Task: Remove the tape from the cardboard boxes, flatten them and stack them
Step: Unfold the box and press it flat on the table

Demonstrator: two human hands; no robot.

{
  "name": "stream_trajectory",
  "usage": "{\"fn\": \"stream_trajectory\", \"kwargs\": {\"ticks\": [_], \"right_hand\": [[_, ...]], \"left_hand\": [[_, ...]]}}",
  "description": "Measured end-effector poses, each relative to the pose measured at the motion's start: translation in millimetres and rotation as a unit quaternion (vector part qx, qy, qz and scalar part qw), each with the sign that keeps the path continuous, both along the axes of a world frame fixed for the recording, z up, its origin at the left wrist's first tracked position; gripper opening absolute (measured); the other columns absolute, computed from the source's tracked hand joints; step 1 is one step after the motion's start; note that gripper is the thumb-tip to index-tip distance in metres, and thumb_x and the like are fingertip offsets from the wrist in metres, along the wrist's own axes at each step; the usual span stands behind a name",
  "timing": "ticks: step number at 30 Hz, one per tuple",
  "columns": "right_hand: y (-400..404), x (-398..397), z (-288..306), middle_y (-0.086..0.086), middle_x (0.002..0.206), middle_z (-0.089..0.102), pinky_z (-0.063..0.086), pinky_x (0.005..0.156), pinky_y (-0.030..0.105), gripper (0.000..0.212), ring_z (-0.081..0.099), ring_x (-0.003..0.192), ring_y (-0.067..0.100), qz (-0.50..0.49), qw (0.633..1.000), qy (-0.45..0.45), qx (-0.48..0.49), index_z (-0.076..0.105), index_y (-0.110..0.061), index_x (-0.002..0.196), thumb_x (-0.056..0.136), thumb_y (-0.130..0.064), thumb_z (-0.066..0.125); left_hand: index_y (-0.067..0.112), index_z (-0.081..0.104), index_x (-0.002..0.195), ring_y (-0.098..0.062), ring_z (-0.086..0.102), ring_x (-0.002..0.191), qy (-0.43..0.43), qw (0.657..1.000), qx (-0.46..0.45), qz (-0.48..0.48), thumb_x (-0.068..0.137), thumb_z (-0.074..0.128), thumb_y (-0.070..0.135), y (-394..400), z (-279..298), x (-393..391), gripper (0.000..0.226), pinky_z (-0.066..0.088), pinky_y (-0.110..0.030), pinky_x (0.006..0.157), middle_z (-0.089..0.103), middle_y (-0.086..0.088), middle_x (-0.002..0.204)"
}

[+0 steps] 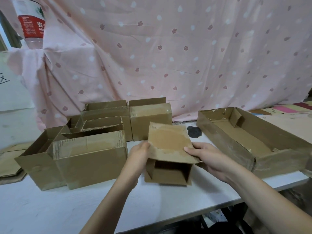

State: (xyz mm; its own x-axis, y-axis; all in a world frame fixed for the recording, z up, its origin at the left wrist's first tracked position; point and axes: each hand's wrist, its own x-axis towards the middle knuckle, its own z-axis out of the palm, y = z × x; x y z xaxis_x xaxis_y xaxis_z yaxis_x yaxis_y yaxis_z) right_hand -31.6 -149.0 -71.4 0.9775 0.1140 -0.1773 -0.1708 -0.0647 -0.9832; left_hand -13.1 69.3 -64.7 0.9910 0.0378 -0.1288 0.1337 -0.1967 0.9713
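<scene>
1. Brown corrugated cardboard, small box (168, 173): stands on the white bench (50, 208) near the front edge, between the two hands. Its open mouth faces the camera; the interior is dark. Long axis appears to run from the camera towards the back, though it is hard to judge.
2. Top flap (170, 141) of this box is raised and tilts up and away from the camera, its pale scuffed face upward.
3. Left hand (140, 155): fingers curled round the left edge of the flap, gripping it. Right hand (207, 157): thumb lies on top of the flap's right edge, fingers hidden beneath; it pinches the flap there.
4. To the left, just beside the left hand: a large open brown cardboard box (74, 159), long axis left–right, flaps up, one flap torn along its edge.
5. Behind it: a cluster of open brown boxes (104, 119), overlapping; I make out perhaps three, exact count uncertain.
6. Behind the small box: a closed brown box with glossy clear tape across its top (150, 119).
7. To the right: a long shallow brown cardboard tray-like box (253, 142), open upward, long axis running from back-left to front-right, near the right hand but apart from it.
8. A dark grey patch (194, 131) on the bench between the taped box and the shallow box.
9. Flattened brown cardboard (10, 162) lies at the far left edge.
10. Backdrop: a pink cloth with leaf and drop print (168, 56); a clear plastic bottle with a red label (31, 22) at upper left.
</scene>
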Motion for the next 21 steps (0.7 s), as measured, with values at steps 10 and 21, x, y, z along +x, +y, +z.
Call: {"fn": "stream_trajectory", "kwargs": {"ticks": [10, 21], "right_hand": [[4.8, 1.2, 18.3, -0.010, 0.099, 0.067, 0.035, 0.091, 0.038, 0.027, 0.056, 0.094, 0.015, -0.086, 0.987, -0.072, 0.116, 0.067, -0.029, 0.104, 0.093, -0.050, 0.054], [-11.5, -1.1, 22.8, 0.004, 0.101, 0.066, 0.036, 0.062, 0.035, 0.078, 0.058, 0.075, 0.025, -0.028, 0.997, 0.020, 0.064, 0.064, -0.033, 0.126, 0.073, -0.088, 0.052]], "left_hand": [[0.011, 0.057, 0.093, -0.026, 0.068, 0.107, -0.048, 0.978, -0.199, 0.032, 0.100, 0.054, 0.036, 5.1, 4.0, 0.4, 0.026, 0.049, -0.047, 0.104, 0.071, -0.010, 0.108], [0.015, 0.044, 0.120, -0.019, 0.058, 0.096, 0.018, 0.991, -0.056, -0.117, 0.090, 0.065, 0.006, 12.6, 18.8, -6.1, 0.038, 0.045, -0.030, 0.084, 0.061, -0.012, 0.110]]}}
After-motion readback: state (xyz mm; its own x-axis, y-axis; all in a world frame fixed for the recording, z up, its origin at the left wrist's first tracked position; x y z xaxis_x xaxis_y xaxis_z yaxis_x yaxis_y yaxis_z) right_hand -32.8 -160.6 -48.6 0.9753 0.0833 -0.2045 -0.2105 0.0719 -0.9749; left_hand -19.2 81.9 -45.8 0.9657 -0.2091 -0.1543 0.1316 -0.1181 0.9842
